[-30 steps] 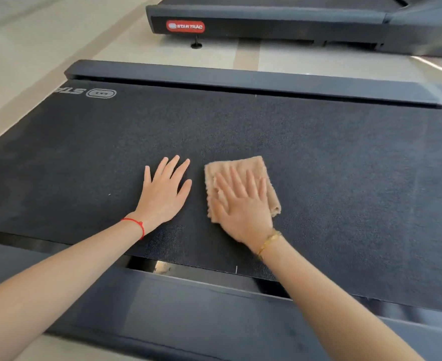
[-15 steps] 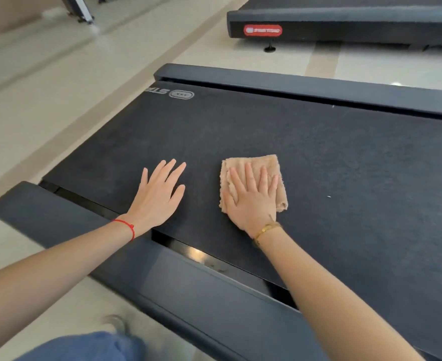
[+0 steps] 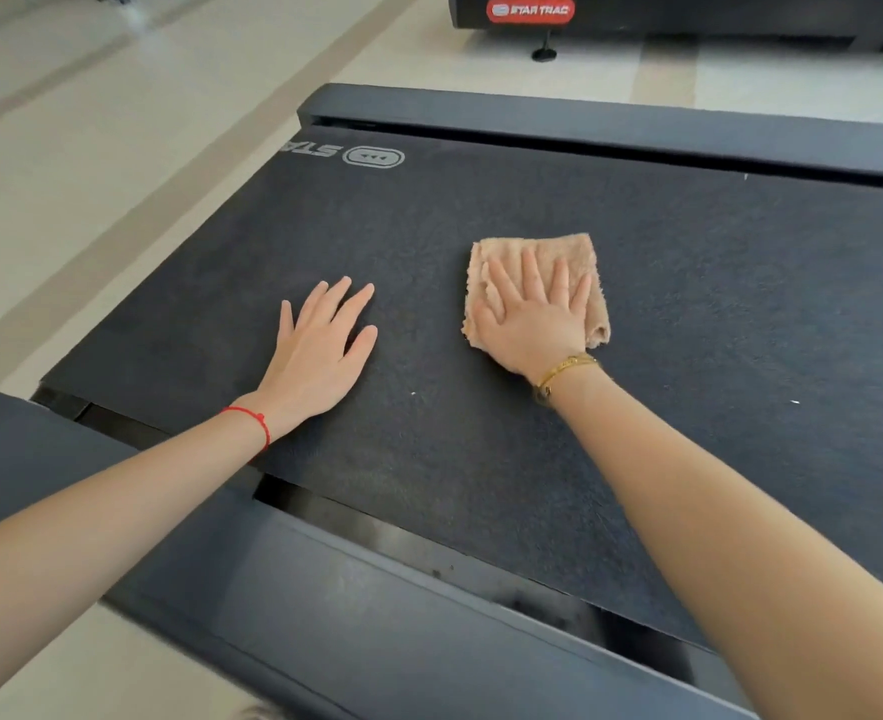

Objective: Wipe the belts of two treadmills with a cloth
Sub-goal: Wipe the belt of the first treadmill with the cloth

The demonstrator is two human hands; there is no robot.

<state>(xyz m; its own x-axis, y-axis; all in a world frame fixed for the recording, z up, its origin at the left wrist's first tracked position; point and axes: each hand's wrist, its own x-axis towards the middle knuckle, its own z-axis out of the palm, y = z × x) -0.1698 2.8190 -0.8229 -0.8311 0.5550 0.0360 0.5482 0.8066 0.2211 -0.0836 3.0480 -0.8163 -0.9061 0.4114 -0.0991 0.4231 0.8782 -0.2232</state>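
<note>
A dark treadmill belt [image 3: 688, 314] fills most of the view, with a grey logo near its far left corner. A folded tan cloth [image 3: 579, 252] lies on the belt near the middle. My right hand [image 3: 532, 319] presses flat on the cloth with fingers spread, covering most of it. My left hand [image 3: 319, 350] rests flat on the bare belt to the cloth's left, fingers apart, holding nothing. The rear end of a second treadmill [image 3: 688, 13], with a red brand label, shows at the top right.
Dark side rails border the belt: one near me [image 3: 325, 615] and one on the far side [image 3: 584, 122]. The belt's end lies at the left, beyond it pale tiled floor [image 3: 91, 148]. A small black foot [image 3: 544, 53] stands under the second treadmill.
The view has shifted left along the belt, so its end and the floor now show more. Both hands stay flat, the right hand still on the cloth, slightly farther from the left hand.
</note>
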